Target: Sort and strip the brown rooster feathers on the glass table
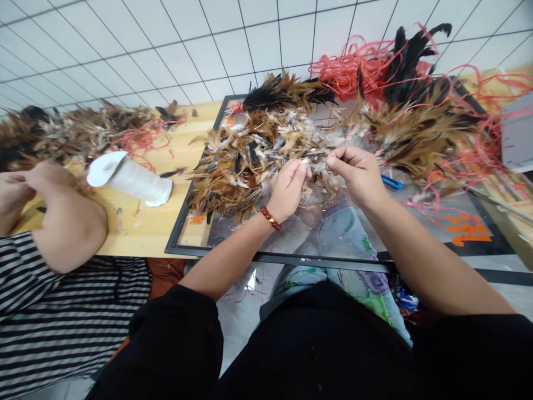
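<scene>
My left hand (pixel 289 186), with a dark red bead bracelet (pixel 270 218) at its wrist, is closed in a pinch with the thumb against the forefinger. A whitish speck shows at its fingertips, too small to name. A short gap to the right, my right hand (pixel 358 173) is also pinched; what its fingertips grip is hidden. Both hands are over the near edge of a pile of loose brown and white feathers (pixel 254 150), on a dark-framed glass panel (pixel 287 236). Beside my right wrist lies a blue tool (pixel 391 181), partly covered by the arm.
A tangle of pink plastic strips (pixel 358 64) stands at the back, near black feathers (pixel 410 66) and brown feather bunches (pixel 420 130). Left of the panel, a white roll (pixel 133 178) lies on the wooden table (pixel 187 133). A co-worker's arm (pixel 70 214) rests at the far left.
</scene>
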{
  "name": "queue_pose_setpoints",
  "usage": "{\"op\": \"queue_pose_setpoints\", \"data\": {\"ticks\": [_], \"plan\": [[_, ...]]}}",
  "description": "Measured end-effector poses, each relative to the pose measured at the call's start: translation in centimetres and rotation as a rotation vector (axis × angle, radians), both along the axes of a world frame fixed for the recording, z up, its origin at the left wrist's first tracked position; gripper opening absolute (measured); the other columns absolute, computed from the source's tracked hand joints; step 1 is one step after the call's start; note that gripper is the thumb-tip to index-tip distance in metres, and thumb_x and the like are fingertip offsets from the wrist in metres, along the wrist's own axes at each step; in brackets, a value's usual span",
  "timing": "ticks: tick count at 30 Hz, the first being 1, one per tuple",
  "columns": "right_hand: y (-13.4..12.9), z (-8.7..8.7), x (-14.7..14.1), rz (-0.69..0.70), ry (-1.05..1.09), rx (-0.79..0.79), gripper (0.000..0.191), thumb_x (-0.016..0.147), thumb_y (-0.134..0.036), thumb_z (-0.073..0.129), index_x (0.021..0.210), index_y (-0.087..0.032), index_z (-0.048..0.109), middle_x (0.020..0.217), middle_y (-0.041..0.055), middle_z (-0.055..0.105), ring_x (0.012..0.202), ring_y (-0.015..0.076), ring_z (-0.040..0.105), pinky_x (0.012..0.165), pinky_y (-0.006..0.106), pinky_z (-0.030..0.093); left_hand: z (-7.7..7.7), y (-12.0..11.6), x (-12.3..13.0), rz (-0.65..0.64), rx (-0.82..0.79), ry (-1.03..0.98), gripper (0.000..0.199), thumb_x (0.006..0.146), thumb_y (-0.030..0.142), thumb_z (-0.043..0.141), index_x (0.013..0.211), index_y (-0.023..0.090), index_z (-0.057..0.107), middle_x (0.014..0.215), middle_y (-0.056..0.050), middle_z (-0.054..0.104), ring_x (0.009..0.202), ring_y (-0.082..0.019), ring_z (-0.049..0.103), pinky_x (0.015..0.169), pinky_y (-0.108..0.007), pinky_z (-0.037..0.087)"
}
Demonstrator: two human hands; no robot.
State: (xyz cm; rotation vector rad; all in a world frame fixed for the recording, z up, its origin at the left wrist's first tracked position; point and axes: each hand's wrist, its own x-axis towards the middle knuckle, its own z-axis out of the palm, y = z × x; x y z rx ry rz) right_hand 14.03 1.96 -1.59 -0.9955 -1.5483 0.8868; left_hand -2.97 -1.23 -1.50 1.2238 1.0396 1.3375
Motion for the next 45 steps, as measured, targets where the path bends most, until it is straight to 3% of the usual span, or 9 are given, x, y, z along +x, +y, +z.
{"op": "queue_pose_setpoints", "data": {"ticks": [5, 11, 16, 22, 27, 29, 35, 40, 45], "plan": [[-1.0, 1.0, 0.0, 0.106, -0.255, 0.181, 0.030, 0.086, -0.050, 0.066, 0.072, -0.023, 0.065, 0.073, 0.0017, 0.065, 0.073, 0.0181, 0.059, 0.076, 0.035, 0.049, 0.4, 0.4, 0.0, 0.101, 0.007, -0.044, 0.029, 0.095, 0.023, 0.060, 0.066, 0.019, 0.061, 0.078, -0.001, 0.061, 0.081, -0.012, 0.056, 0.079, -0.022, 0.044], [-1.8, 1.3, -0.8, 0.001, -0.318, 0.329, 0.031, 0.094, -0.047, 0.056, 0.074, -0.026, 0.065, 0.078, 0.0042, 0.067, 0.078, 0.0204, 0.061, 0.081, 0.037, 0.050, 0.2, -0.3, 0.4, -0.121, -0.079, 0.007, 0.030, 0.096, 0.031, 0.060, 0.069, 0.019, 0.057, 0.060, 0.003, 0.052, 0.056, -0.009, 0.046, 0.059, -0.022, 0.039], [-1.6, 0.9, -0.8, -0.033, -0.334, 0.327, 0.028, 0.093, -0.044, 0.057, 0.074, -0.026, 0.066, 0.077, 0.0040, 0.067, 0.080, 0.0208, 0.062, 0.082, 0.038, 0.050, 0.0, -0.3, 0.6, -0.212, -0.117, -0.054, 0.028, 0.096, 0.031, 0.061, 0.072, 0.018, 0.060, 0.060, 0.003, 0.049, 0.054, -0.007, 0.041, 0.056, -0.021, 0.038], [-0.9, 0.2, -0.3, -0.138, -0.216, 0.269, 0.029, 0.095, -0.050, 0.057, 0.101, -0.027, 0.074, 0.098, 0.0061, 0.073, 0.092, 0.0220, 0.066, 0.087, 0.039, 0.053, 0.7, -0.5, 0.8, -0.210, -0.147, -0.104, 0.031, 0.098, 0.031, 0.058, 0.071, 0.017, 0.057, 0.060, 0.004, 0.045, 0.053, -0.006, 0.039, 0.055, -0.019, 0.038], [-0.7, -0.3, -0.4, 0.023, -0.310, 0.397, 0.035, 0.098, -0.051, 0.051, 0.114, -0.030, 0.075, 0.106, 0.0064, 0.074, 0.103, 0.0237, 0.068, 0.094, 0.043, 0.052, 0.6, -0.4, 0.8, -0.221, -0.146, -0.105, 0.033, 0.097, 0.038, 0.060, 0.073, 0.017, 0.055, 0.060, 0.005, 0.044, 0.052, -0.005, 0.039, 0.053, -0.018, 0.038], [0.0, -0.8, 0.1, 0.003, -0.329, 0.387, 0.036, 0.098, -0.048, 0.051, 0.118, -0.028, 0.074, 0.107, 0.0073, 0.074, 0.102, 0.0241, 0.068, 0.093, 0.043, 0.053, 0.6, -0.2, 0.7, -0.209, -0.154, -0.116, 0.034, 0.098, 0.039, 0.058, 0.072, 0.017, 0.053, 0.059, 0.006, 0.041, 0.051, -0.005, 0.037, 0.052, -0.018, 0.038], [3.0, -1.8, 3.7, -0.371, -0.578, 0.207, 0.029, 0.091, -0.035, 0.060, 0.110, -0.020, 0.076, 0.099, 0.0113, 0.073, 0.090, 0.0266, 0.067, 0.085, 0.044, 0.053, 1.0, 0.1, 0.6, -0.113, -0.191, -0.162, 0.034, 0.100, 0.036, 0.054, 0.071, 0.019, 0.050, 0.055, 0.007, 0.033, 0.047, -0.005, 0.031, 0.052, -0.018, 0.038], [3.6, -2.5, 3.3, -0.393, -0.898, 0.091, 0.025, 0.088, -0.028, 0.060, 0.101, -0.017, 0.078, 0.100, 0.0153, 0.072, 0.099, 0.0343, 0.065, 0.089, 0.053, 0.047, 1.1, 0.0, 0.7, -0.110, -0.174, -0.175, 0.033, 0.100, 0.033, 0.054, 0.070, 0.019, 0.051, 0.054, 0.007, 0.034, 0.046, -0.005, 0.031, 0.051, -0.018, 0.038], [3.9, -2.5, 1.8, -0.364, -0.943, 0.086, 0.021, 0.086, -0.025, 0.057, 0.094, -0.016, 0.075, 0.102, 0.0161, 0.071, 0.100, 0.0341, 0.062, 0.087, 0.050, 0.046, 0.7, 0.1, 0.6, -0.120, -0.160, -0.159, 0.033, 0.100, 0.033, 0.053, 0.071, 0.018, 0.051, 0.054, 0.007, 0.034, 0.047, -0.005, 0.032, 0.052, -0.018, 0.038]]}}
